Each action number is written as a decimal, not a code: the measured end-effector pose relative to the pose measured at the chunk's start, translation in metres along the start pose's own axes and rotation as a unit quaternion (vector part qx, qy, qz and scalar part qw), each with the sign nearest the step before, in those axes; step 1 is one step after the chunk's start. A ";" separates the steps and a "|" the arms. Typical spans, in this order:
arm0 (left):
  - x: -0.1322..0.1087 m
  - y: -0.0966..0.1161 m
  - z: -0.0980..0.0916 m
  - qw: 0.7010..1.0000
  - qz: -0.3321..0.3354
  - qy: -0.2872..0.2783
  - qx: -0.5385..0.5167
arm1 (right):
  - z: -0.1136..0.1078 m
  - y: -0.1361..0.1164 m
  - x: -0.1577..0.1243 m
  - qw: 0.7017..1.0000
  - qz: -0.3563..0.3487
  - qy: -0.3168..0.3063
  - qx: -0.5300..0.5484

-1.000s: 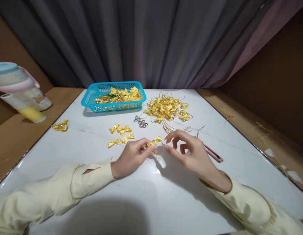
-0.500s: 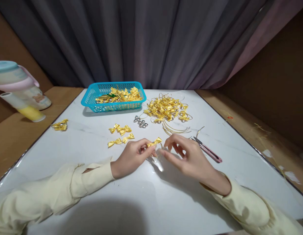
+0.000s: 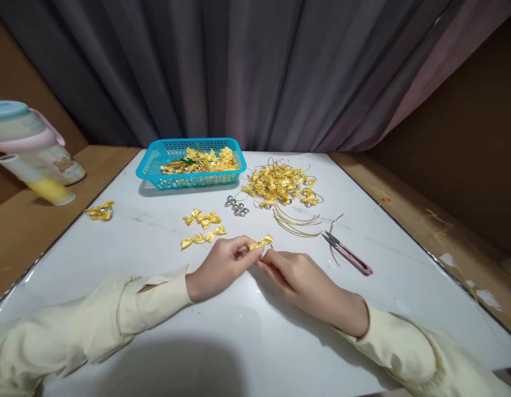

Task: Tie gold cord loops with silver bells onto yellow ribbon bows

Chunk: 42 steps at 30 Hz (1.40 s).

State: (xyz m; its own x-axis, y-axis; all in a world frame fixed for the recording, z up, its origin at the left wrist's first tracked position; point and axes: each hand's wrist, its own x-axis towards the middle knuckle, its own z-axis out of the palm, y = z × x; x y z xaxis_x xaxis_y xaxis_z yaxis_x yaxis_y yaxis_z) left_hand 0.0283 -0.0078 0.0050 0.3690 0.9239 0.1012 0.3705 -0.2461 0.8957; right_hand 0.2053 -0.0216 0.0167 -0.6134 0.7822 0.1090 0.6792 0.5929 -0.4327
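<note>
Between thumb and fingers, my left hand (image 3: 222, 266) pinches a yellow satin bow (image 3: 262, 242). Fingertips closed, my right hand (image 3: 307, 281) meets it just right of the bow, pinching a thin gold cord (image 3: 272, 247) that loops from it; most of the cord is hidden by the fingers. Several loose yellow bows (image 3: 204, 223) lie left of the hands. Small silver bells (image 3: 237, 206) sit in a cluster beyond them. Cut gold cords (image 3: 296, 221) and pink-handled thread snips (image 3: 348, 253) rest to the right.
A blue basket (image 3: 191, 181) holding bows and bells stands at the back. Beside it is a heap of finished-looking bows with cords and bells (image 3: 280, 183). One more bow bundle (image 3: 100, 210) lies at the left edge. A bottle (image 3: 36, 140) and a yellow-and-white roll (image 3: 38, 181) stand off the table.
My right hand has come left and down, its spread fingers closing on the cord beside the bow. My left hand keeps its hold on the bow.
</note>
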 end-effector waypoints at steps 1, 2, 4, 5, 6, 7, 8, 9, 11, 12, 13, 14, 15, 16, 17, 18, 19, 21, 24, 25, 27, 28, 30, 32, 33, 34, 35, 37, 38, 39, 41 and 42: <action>0.000 0.000 0.000 1.000 0.000 -0.004 0.001 | 0.001 0.000 0.000 1.000 -0.003 -0.002 0.003; 0.000 0.000 0.000 1.000 0.000 -0.007 0.003 | 0.001 0.000 -0.001 1.000 -0.003 0.000 0.007; -0.001 0.000 0.000 1.000 0.002 -0.013 0.011 | 0.001 0.001 -0.001 1.000 -0.004 0.006 0.012; -0.001 0.000 0.000 1.000 0.004 -0.016 0.016 | -0.001 0.001 -0.001 1.000 -0.006 0.008 0.015; -0.002 0.000 0.000 1.000 0.006 -0.019 0.020 | -0.003 0.001 -0.001 1.000 -0.008 0.009 0.018; -0.002 0.000 0.000 0.999 0.008 -0.022 0.024 | -0.006 0.002 -0.001 1.000 -0.008 0.013 0.024; -0.002 0.000 0.000 0.999 0.010 -0.022 0.027 | -0.009 0.003 -0.001 0.999 -0.006 0.022 0.030; -0.003 0.000 0.000 0.999 0.012 -0.021 0.028 | -0.013 0.004 0.000 0.999 -0.002 0.035 0.037; -0.003 -0.001 0.000 1.000 0.014 -0.016 0.022 | -0.020 0.007 0.001 0.996 0.006 0.072 0.045; -0.003 -0.001 0.001 1.000 0.016 -0.016 0.015 | -0.022 0.009 0.001 0.995 0.004 0.091 0.044; -0.003 -0.001 0.001 1.000 0.017 -0.016 0.008 | -0.023 0.011 0.002 0.993 -0.003 0.107 0.041; -0.003 -0.002 0.001 1.000 0.018 -0.018 0.001 | -0.023 0.013 0.002 0.992 -0.013 0.118 0.036; -0.003 -0.002 0.001 1.000 0.017 -0.020 -0.002 | -0.021 0.014 0.002 0.991 -0.024 0.126 0.032; -0.003 -0.002 0.001 1.000 0.016 -0.020 -0.003 | -0.019 0.015 0.002 0.990 -0.033 0.131 0.027; -0.003 -0.002 0.001 1.000 0.015 -0.020 -0.003 | -0.016 0.015 0.002 0.990 -0.038 0.133 0.021; -0.003 -0.002 0.001 1.000 0.014 -0.021 -0.003 | -0.013 0.014 0.002 0.990 -0.042 0.132 0.015; -0.003 -0.002 0.001 1.000 0.013 -0.022 -0.003 | -0.011 0.013 0.002 0.990 -0.046 0.132 0.012; -0.003 -0.002 0.001 1.000 0.012 -0.026 -0.006 | -0.009 0.009 0.001 0.988 -0.054 0.141 0.021; -0.003 -0.002 0.001 0.999 0.009 -0.032 -0.011 | -0.010 0.004 0.001 0.983 -0.067 0.163 0.054; -0.003 -0.003 0.002 0.999 0.008 -0.032 -0.012 | -0.011 0.003 0.001 0.982 -0.068 0.168 0.059; -0.003 -0.003 0.002 0.999 0.006 -0.033 -0.016 | -0.012 0.003 0.001 0.981 -0.074 0.168 0.057; -0.003 -0.002 0.002 0.999 0.005 -0.033 -0.019 | -0.012 0.003 0.002 0.982 -0.077 0.165 0.058; -0.003 -0.002 0.002 0.999 0.002 -0.033 -0.023 | -0.012 0.005 0.002 0.982 -0.081 0.159 0.062; -0.003 -0.002 0.002 0.999 -0.003 -0.036 -0.027 | -0.011 0.006 0.002 0.982 -0.083 0.153 0.068; -0.003 -0.002 0.002 0.999 -0.004 -0.038 -0.029 | -0.010 0.006 0.002 0.982 -0.082 0.152 0.069; -0.003 -0.002 0.002 0.999 -0.006 -0.039 -0.032 | -0.011 0.006 0.002 0.982 -0.080 0.154 0.070; -0.003 -0.002 0.002 0.999 -0.007 -0.039 -0.035 | -0.012 0.005 0.002 0.981 -0.077 0.160 0.071; -0.002 -0.001 0.002 0.998 -0.011 -0.033 -0.047 | -0.015 0.003 0.001 0.978 -0.067 0.184 0.070; -0.001 -0.001 0.001 0.998 -0.014 -0.027 -0.057 | -0.016 0.001 0.001 0.977 -0.059 0.195 0.069; -0.001 -0.001 0.001 0.997 -0.018 -0.019 -0.069 | -0.018 0.000 0.000 0.976 -0.051 0.200 0.067; 0.000 -0.001 0.001 0.996 -0.025 -0.003 -0.085 | -0.017 -0.003 0.000 0.980 -0.031 0.188 0.060; 0.000 -0.001 0.001 0.996 -0.025 0.004 -0.086 | -0.016 -0.004 0.000 0.983 -0.017 0.173 0.054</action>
State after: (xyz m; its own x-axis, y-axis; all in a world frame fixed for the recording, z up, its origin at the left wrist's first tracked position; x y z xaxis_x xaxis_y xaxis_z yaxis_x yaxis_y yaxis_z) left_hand 0.0292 -0.0076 0.0035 0.3467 0.9363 0.0569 0.2364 -0.1459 0.9606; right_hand 0.2095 -0.0211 0.0325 -0.4491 0.7917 0.4142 0.6018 0.6107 -0.5147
